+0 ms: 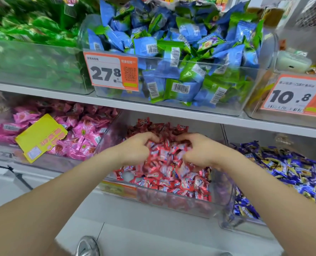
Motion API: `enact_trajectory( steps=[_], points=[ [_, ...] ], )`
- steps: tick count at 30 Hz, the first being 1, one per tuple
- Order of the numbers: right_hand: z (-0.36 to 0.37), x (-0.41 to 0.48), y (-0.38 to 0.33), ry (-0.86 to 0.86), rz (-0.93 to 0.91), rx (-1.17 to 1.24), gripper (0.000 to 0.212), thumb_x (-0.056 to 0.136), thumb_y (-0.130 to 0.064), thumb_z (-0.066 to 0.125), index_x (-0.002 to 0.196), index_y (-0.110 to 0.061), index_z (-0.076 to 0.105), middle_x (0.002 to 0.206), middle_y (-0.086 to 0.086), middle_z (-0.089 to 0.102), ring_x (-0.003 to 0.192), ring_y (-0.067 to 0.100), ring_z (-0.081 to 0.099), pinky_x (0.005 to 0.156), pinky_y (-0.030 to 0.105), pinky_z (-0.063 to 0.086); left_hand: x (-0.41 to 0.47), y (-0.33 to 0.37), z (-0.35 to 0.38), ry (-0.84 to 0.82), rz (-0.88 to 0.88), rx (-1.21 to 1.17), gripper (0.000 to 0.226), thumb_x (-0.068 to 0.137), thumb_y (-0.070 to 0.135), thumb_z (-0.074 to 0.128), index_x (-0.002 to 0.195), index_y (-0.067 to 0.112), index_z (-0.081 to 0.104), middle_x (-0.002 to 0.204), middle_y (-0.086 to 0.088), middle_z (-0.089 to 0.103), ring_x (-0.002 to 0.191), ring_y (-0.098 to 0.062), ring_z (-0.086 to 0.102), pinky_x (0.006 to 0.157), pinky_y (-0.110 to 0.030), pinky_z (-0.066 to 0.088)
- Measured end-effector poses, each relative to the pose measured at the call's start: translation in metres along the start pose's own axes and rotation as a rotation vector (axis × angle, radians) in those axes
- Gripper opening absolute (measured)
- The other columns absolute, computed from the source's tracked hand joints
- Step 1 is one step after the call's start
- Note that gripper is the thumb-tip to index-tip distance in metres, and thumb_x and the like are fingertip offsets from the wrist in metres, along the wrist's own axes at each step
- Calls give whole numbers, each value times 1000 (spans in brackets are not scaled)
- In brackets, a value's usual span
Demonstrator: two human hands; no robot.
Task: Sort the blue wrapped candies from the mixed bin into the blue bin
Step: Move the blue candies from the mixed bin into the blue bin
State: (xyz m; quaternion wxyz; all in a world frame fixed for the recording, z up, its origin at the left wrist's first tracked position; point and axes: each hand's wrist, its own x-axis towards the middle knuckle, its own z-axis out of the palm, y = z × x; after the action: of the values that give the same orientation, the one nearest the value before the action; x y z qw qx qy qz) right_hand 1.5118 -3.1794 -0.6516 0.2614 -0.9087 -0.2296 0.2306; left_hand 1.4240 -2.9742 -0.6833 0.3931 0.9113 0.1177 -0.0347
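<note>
The blue wrapped candies (pixel 292 172) that show clearly lie in the blue bin (pixel 231 223), on the lower shelf just to the right of the mixed bin (pixel 172 202). Inside the mixed bin itself I see almost only red candies (pixel 164 164). Whether blue pieces are hidden among them I cannot tell, because the red wrappers also carry small blue marks. This is the first danger: a red piece with a blue print may be taken for a blue one and end in the wrong bin. The left hand (pixel 135 150) and the right hand (pixel 201 152) are both in the middle of the red heap, near each other, with fingers bent and the tips buried in the wrappers. Whether they pinch a piece or only rake the heap is not visible. The heap seems to rise above the front wall of the mixed bin, so strong digging could push candies over the rim to the floor, or sideways into the blue bin just beside it. A handful carried to the right may also drop loose red pieces among the blue ones. Above, the upper bin (pixel 172 52) of blue and green packets is another possible mistake: its colour is also blue, but I judge it a different product.
</note>
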Motion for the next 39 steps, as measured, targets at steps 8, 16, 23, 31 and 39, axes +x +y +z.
enact_trajectory(
  steps=[8,16,23,31,39],
  points=[
    [10,-5,0,54,-451,-418,21,82,-21,74,102,-27,77,90,-11,72,80,-1,63,83,23,53,-1,-12,-5,47,424,383,26,77,25,76,101,32,73,104,11,63,99,-11,60,94,-38,51],
    [22,10,13,116,-358,-923,54,84,-57,79,128,-30,66,121,3,61,118,30,58,95,41,46,-5,-10,3,-17,342,880,15,92,41,62,101,31,69,109,7,60,108,-20,60,87,-36,48],
    [30,9,16,11,-419,-810,52,82,-64,77,124,-35,68,112,-2,49,118,26,50,95,42,40,1,-14,11,5,427,496,36,92,25,71,127,27,64,123,7,63,114,-14,58,102,-33,46],
    [13,1,16,39,-307,-707,16,79,-26,61,79,-15,71,81,-2,68,82,23,61,84,35,47,5,-14,28,-183,332,505,43,104,18,50,145,26,54,133,0,58,124,-19,53,104,-31,42],
    [14,-1,20,-22,-355,-511,31,72,-45,70,98,-31,62,85,-8,65,80,15,61,75,40,58,4,-7,30,-224,266,297,38,86,36,82,117,27,61,113,12,61,97,-3,60,81,-18,50]
  ],
)
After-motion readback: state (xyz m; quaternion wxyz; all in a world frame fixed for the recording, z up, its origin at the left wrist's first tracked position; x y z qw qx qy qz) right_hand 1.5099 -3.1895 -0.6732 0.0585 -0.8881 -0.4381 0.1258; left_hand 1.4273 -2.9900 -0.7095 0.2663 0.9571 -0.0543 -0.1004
